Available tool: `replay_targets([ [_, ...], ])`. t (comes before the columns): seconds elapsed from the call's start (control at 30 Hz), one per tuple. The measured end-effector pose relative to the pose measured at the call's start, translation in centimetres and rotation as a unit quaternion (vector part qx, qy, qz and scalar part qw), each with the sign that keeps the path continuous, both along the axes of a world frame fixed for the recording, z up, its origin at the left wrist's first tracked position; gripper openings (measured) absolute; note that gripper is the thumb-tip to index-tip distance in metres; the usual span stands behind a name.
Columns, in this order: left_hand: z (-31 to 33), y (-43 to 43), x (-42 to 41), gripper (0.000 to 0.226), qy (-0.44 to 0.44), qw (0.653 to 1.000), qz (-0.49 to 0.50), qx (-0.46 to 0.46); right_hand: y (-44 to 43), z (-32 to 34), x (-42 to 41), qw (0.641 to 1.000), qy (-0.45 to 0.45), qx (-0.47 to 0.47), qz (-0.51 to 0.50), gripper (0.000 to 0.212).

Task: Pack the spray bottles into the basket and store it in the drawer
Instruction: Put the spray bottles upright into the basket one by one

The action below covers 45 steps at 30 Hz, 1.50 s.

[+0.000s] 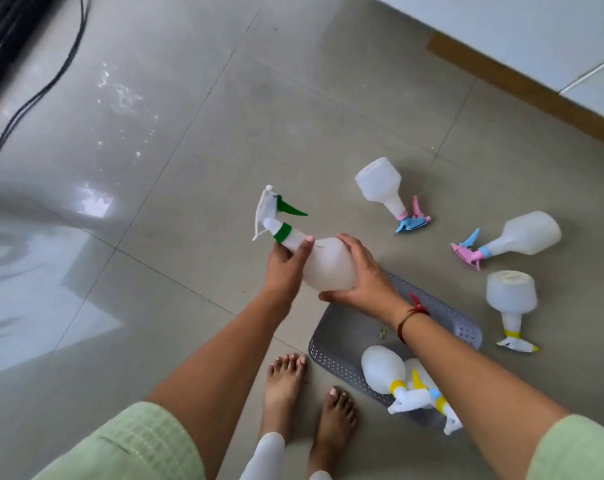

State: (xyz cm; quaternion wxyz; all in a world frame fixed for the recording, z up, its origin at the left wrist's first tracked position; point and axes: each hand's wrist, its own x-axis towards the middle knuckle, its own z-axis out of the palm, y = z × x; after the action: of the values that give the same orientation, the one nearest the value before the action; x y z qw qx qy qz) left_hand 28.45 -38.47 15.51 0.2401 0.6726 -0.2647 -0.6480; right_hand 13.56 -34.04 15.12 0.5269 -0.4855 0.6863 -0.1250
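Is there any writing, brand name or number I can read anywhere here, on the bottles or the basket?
None: no text can be read in this view.
Green-trigger spray bottle, held in the left hand and right hand: plain white, no label visible.
Three spray bottles lying on the floor: no printing visible.
Grey basket and the yellow-collared bottles in it: no markings visible.

Tiled floor (pixel 196 140): grey basket (pixel 463 327), three bottles (pixel 380 183).

Glossy tiled floor (pixel 189 133); translucent plastic bottles (pixel 328 265); perforated plastic basket (pixel 342 368).
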Motion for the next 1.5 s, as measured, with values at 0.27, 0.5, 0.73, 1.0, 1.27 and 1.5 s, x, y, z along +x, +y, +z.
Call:
replay_targets([
  [0.27,2.0,6.2,-5.4,0.046,-0.126,0.967,-0.209,-0.077,4.7,4.1,-3.3,0.975,0.04,0.028,-0.217,0.054],
  [0.5,0.5,11.1,-7.0,0.037,-0.194,0.929,-0.299,-0.099,7.4,7.9,-2.6,0.917,-0.042,-0.019,-0.397,0.039],
  [0.73,0.0,12.7,-6.3,0.034,-0.209,0.888,-0.39,-0.129,9.1,7.3,-1.5,0.952,0.113,0.056,-0.278,0.034],
  [1.0,-1.6,13.2,-2.9,0.079,-0.248,0.773,-0.583,-0.021,10.7,2.1,-1.1,0.958,0.093,0.126,-0.24,0.035],
  [1.27,-2.3,16.0,2.2,0.072,-0.26,0.703,-0.662,0.008,12.5,-2.5,1.1,0.968,0.092,0.161,-0.168,0.038],
  [1.5,-2.7,16.3,3.7,0.073,-0.258,0.703,-0.662,0.023,12.7,-2.4,1.4,0.971,0.126,0.155,-0.129,0.074],
])
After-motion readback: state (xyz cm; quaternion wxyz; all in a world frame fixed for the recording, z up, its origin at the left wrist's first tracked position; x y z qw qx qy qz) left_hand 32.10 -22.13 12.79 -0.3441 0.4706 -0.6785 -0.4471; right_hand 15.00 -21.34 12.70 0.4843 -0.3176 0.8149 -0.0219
